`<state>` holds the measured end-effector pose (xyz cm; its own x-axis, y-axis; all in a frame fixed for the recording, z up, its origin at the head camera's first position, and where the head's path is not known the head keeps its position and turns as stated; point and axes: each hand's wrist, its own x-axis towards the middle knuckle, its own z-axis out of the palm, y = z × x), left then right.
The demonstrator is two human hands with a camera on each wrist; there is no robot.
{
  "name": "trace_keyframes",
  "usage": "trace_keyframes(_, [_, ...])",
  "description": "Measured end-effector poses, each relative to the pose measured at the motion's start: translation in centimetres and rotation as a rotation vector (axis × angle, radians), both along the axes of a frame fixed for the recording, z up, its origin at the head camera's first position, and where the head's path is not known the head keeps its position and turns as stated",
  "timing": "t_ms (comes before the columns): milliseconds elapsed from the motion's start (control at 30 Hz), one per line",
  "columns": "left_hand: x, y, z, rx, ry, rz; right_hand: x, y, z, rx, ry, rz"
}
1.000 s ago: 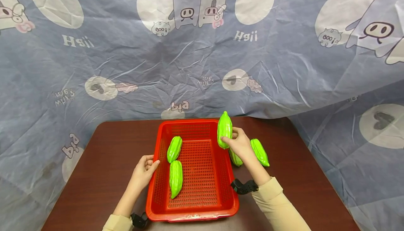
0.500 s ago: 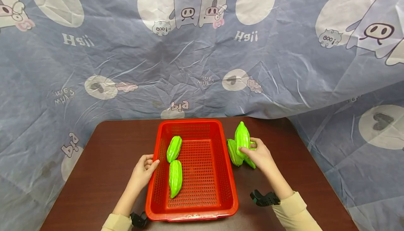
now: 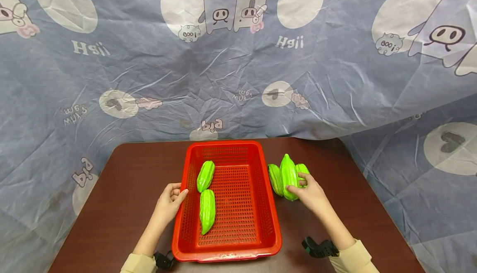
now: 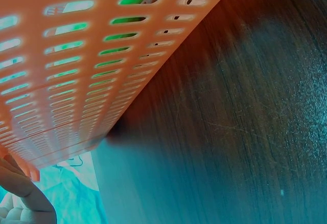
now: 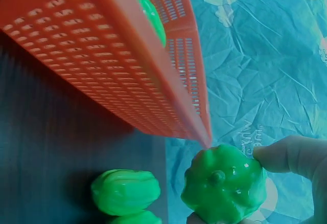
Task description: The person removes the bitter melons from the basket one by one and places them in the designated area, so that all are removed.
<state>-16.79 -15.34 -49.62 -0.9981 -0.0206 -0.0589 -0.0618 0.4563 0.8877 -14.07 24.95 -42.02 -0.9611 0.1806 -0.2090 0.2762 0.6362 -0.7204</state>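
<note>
A red plastic basket [image 3: 225,256] with slotted walls stands on the table, and my left hand [image 3: 169,203] grips its left rim, thumb over the edge. Inside, along the left wall, lie two bright green ridged bitter melons, one farther back [image 3: 206,176] and one nearer [image 3: 207,211]. Just right of the basket, my right hand [image 3: 312,193] holds another bitter melon [image 3: 288,177] between thumb and fingers, its tip pointing away. That melon overlaps the space between a left melon [image 3: 275,178] and a right melon [image 3: 302,169]. The right wrist view shows the held melon [image 5: 225,183] end-on.
The dark brown wooden table [image 3: 141,169] extends to both sides of the basket. A grey-blue printed cloth [image 3: 171,82] hangs behind its far edge. A black wrist strap [image 3: 320,248] sits on the right forearm, and another [image 3: 164,260] on the left.
My right hand has carried the held melon from over the basket's right rim rightward and down, toward the two melons on the table. The left hand stays on the basket rim.
</note>
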Motion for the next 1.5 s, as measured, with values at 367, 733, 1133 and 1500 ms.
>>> trace_keyframes(367, [0.1,0.1,0.2,0.021,-0.014,-0.001,2.2,0.2,-2.9,0.032,-0.017,0.004])
trace_keyframes(733, [0.1,0.0,0.4,0.029,-0.020,-0.006,4.1,0.3,-6.1,0.003,-0.028,-0.014])
trace_keyframes(1133, [0.1,0.0,0.5,0.014,-0.027,-0.005,5.2,0.5,-7.7,0.031,-0.028,-0.032])
trace_keyframes(1500, [0.1,0.0,0.2,0.031,-0.016,-0.006,5.5,0.3,-8.4,0.028,-0.026,-0.029])
